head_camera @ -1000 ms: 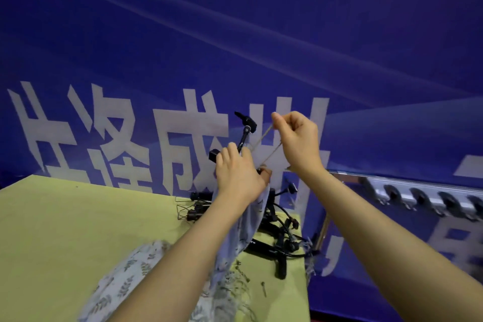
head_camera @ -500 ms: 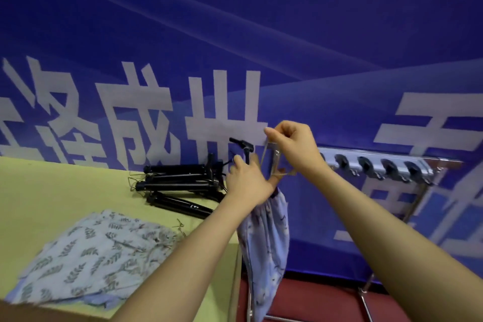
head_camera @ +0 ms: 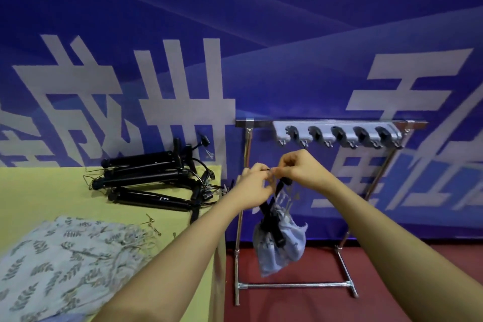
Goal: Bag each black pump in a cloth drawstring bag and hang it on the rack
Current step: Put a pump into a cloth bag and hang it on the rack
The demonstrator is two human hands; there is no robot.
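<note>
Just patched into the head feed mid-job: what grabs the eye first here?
Both hands, left hand and right hand, meet at centre, pinching the drawstring of a cloth bag with a black pump poking out, hanging before the rack. Unbagged pumps lie piled on the yellow table at left.

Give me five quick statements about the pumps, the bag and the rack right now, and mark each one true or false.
1. The bagged pump already hangs on the rack. False: it hangs from the hands, below the hooks.
2. Both the left hand and the right hand pinch at the top of the drawstring bag. True.
3. Several black pumps lie on the yellow table. True.
4. Every hook on the rack carries a bag. False: none shows one.
5. The spare patterned bags lie on the red floor. False: they lie on the table.
</note>
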